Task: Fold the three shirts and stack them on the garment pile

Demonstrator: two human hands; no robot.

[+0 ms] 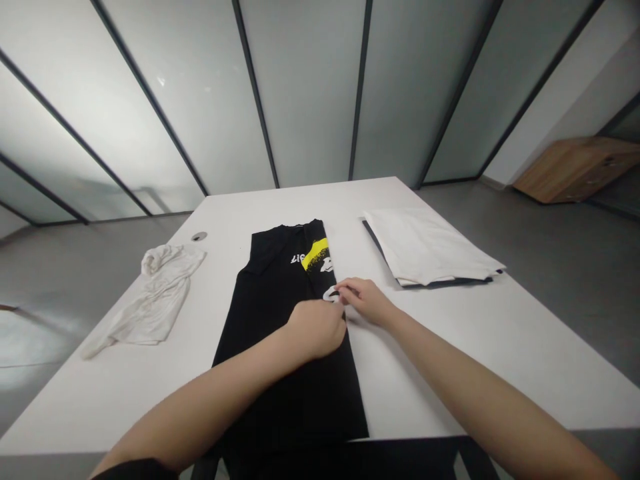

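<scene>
Overhead, frosted glass panels (pixel 305 87) in dark frames fill the top of the frame, and a grey floor (pixel 560 227) runs along both sides of the table. A wooden cabinet (pixel 577 170) sits at the far upper right, lying at an angle against the wall.

Across the lower and middle frame spreads a white table (pixel 450 353), which carries 3 pieces of cloth. At its centre lies a black T-shirt (pixel 285 313), narrowed lengthwise, with its collar toward the far edge and a yellow stripe and white lettering near the top. To the right of it, well apart, sits a flat folded white garment (pixel 430 247) with a dark layer showing beneath its edge. To the left, a crumpled white cloth (pixel 150 297) lies in loose folds near the table's left edge, just below a small round cable port (pixel 199 236).

Both forearms reach in from the bottom corners and meet over the right edge of the shirt. The left hand (pixel 315 330) rests on the black fabric, curled closed, its fingers hidden, so I cannot tell whether it is gripping anything. The right hand (pixel 365 300) sits just beside it, fingers narrowed and reaching to the shirt's edge, touching a small curved white print (pixel 330 294); whether it pinches the cloth I cannot tell.
</scene>
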